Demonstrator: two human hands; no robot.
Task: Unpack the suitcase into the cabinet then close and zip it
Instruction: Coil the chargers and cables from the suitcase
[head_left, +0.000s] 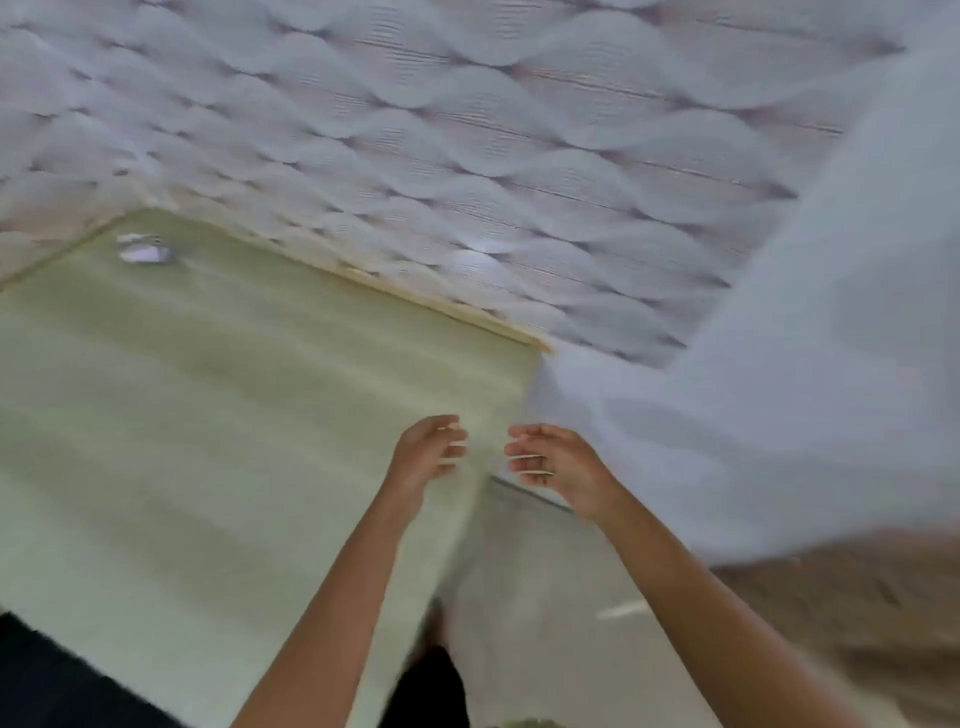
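hands: two, left hand (427, 451) and right hand (551, 458) | grip: both loosely curled, holding nothing | cabinet (208, 389): one, pale green, blurred

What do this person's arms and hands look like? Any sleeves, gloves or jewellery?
Both forearms are bare, with no sleeves in view. The left hand and right hand wear no gloves. No watch or ring shows, though motion blur could hide small items.

Blurred wavy-patterned wall (519, 156); perhaps pale-green floor (182, 415).

Pale green cabinet (208, 415) fills the left, blurred; suitcase not visible
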